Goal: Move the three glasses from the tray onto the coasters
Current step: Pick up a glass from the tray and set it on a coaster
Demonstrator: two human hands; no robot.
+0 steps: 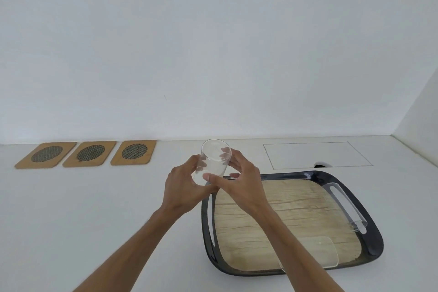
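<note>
Both hands hold one clear glass point(214, 160) in the air, just left of the tray's far left corner. My left hand point(183, 186) wraps its lower part and my right hand point(239, 181) grips its right side. The glass tilts slightly, mouth up. Two more clear glasses lie on their sides in the tray point(372, 227): one point(343, 206) along the right rim, one point(317, 255) at the near edge, partly behind my right forearm. Three wooden coasters with dark mesh discs sit in a row at the far left: left point(46, 157), middle point(90, 153), right point(134, 152). All three are bare.
The tray is black-rimmed with a wood-grain floor and stands on a white counter. A white wall runs behind the counter and a side wall at the right. A thin rectangular outline point(317, 155) marks the counter beyond the tray.
</note>
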